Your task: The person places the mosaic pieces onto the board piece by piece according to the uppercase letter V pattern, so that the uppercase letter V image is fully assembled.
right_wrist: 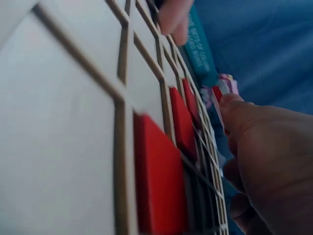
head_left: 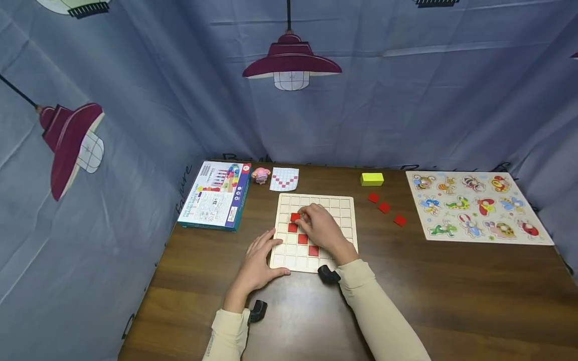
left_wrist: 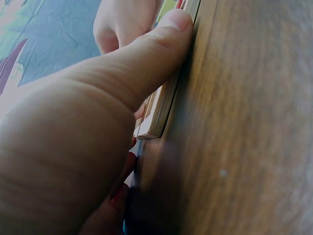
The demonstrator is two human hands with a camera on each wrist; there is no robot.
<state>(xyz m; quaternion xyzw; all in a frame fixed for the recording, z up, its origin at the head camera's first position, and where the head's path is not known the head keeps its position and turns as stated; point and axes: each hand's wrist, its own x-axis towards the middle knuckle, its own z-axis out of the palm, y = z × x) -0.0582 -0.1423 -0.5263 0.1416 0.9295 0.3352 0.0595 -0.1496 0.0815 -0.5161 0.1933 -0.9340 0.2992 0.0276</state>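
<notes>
We are setting a red tile (head_left: pixel 295 217) into a cell in the far-left part of the grid board (head_left: pixel 345 210), which is lying in the middle of the bench (head_left: pixel 451 291). Our right hand (head_left: pixel 321 229) is pinching that tile at its fingertips, so its grip is closed on the piece, and the right wrist view shows the tile tipped on edge just above the cells rather than lying flat. Nearer to us, three more red tiles (head_left: pixel 302 239) are already sitting in a diagonal run, so we judge this one belongs in line with them; lowering it level and square to the dividers should let it drop in without catching a rib. Our left hand (head_left: pixel 258 263) is resting with relaxed fingers on the board's near-left corner, thumb along its edge, gripping nothing, and keeping that pressure should stop the board sliding. Further right, three spare red tiles (head_left: pixel 384 206) and a yellow block (head_left: pixel 372 178) are lying on the bench, with an animal puzzle (head_left: pixel 474 206) beyond. At the far side a pattern card (head_left: pixel 284 179), a pink figure (head_left: pixel 261 175) and a game box (head_left: pixel 217 195) are lying.
</notes>
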